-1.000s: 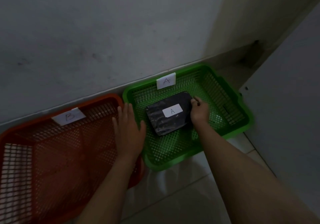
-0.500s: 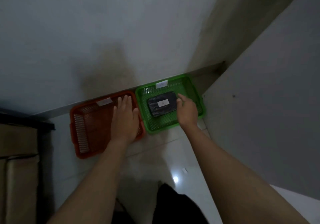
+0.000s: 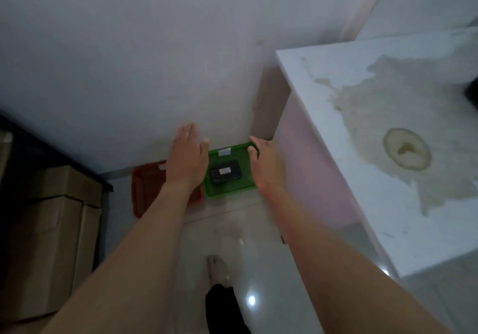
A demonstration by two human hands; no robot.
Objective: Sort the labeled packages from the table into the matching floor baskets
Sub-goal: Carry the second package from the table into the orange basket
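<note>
Black package (image 3: 225, 172), white label up: flat in green basket (image 3: 227, 190) on floor at wall foot. Orange basket (image 3: 144, 188): touching green basket's left side. Left hand (image 3: 187, 159): empty, fingers straight and together. Right hand (image 3: 263, 164): empty, fingers loosely curled. Stained white surface (image 3: 388, 137): right.

A pale plaster wall (image 3: 116, 49) met a glossy tiled floor (image 3: 227, 230) that mirrored a ceiling light. Cardboard boxes (image 3: 49, 243) stood left; a stained white table (image 3: 388, 152) filled the right.
</note>
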